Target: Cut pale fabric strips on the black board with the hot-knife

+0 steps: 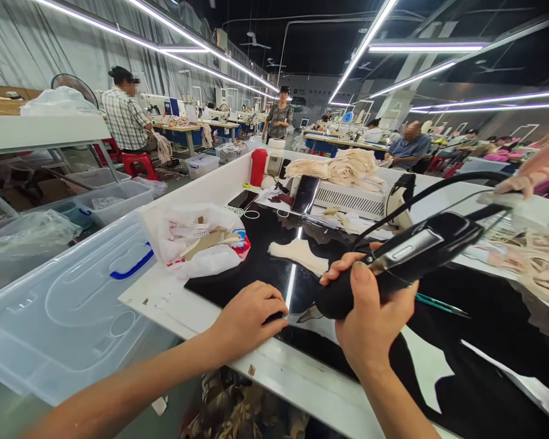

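My right hand (pixel 375 305) is wrapped round a black handheld power tool (pixel 402 262), tilted with its cord running up to the right. At the table's front edge, my left hand (pixel 256 314) rests with curled fingers by the black sheet (pixel 260 268); what lies between its thumb and fingers is too small to name. A cream fabric piece (pixel 302 255) lies on the black sheet beyond both hands. Right of the tool are teal tweezers (pixel 441 305) on black material. A pale cut-out shape (pixel 423 366) shows near my right forearm.
A white plastic bag (pixel 201 244) of scraps stands at the left of the table. Behind are phones (pixel 305 194), a red bottle (pixel 258 167) and folded cream fabric (pixel 348 167). A lidded clear bin (pixel 64 305) stands left. Another person's hand (pixel 531 174) reaches in from the right.
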